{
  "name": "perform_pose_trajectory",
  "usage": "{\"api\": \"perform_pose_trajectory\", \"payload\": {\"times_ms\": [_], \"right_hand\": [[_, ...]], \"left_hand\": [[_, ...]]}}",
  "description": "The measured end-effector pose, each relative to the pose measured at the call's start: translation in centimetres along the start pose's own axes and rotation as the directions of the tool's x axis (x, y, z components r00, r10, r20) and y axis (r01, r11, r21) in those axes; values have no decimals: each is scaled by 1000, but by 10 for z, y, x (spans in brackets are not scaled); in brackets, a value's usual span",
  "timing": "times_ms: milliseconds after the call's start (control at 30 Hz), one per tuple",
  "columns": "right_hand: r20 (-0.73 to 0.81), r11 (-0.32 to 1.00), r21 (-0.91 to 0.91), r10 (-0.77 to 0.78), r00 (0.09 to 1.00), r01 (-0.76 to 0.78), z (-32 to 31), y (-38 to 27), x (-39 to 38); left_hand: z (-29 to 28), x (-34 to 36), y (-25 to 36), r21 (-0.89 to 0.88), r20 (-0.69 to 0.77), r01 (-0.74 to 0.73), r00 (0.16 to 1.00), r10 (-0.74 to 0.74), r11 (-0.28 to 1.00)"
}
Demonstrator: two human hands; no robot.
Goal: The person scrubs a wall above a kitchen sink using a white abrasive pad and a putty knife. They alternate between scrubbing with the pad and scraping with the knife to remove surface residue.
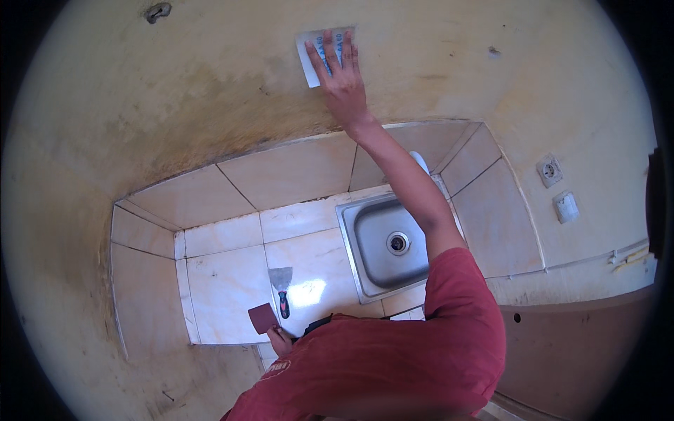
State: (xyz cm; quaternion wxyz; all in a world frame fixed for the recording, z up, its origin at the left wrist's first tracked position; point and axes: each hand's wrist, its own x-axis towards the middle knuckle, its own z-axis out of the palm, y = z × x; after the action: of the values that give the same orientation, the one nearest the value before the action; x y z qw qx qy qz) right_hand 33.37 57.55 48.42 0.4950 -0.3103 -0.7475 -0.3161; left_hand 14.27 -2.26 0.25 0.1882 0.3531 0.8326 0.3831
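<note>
My right hand (344, 88) reaches up to the stained wall, its fingers spread flat over a sheet of sandpaper (311, 76). The sheet's pale backing with blue print faces out, and its other side lies against the plaster. Low down near the counter's front edge, my left hand (279, 340) pinches a piece of reddish-brown sandpaper (262, 318), grit side showing. Just beside that piece, a scraper (281, 282) with a wide metal blade and a black and red handle lies on the tiled counter (225, 281).
A steel sink (372, 224) is set into the counter on the right, partly behind my right arm. Tiles (295, 172) line the wall above the counter. A socket (550, 170) and a switch (566, 207) are on the right wall. A hole (157, 12) marks the upper left plaster.
</note>
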Motion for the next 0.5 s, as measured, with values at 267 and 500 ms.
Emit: {"api": "perform_pose_trajectory", "payload": {"times_ms": [267,500], "right_hand": [[-194,988,73,151,969,-139,-9,26,55],[-73,999,-40,28,997,-31,-5,25,33]], "left_hand": [[-3,0,15,15,-51,-36,998,37,999],[-7,-14,21,52,13,-8,1000,8,999]]}}
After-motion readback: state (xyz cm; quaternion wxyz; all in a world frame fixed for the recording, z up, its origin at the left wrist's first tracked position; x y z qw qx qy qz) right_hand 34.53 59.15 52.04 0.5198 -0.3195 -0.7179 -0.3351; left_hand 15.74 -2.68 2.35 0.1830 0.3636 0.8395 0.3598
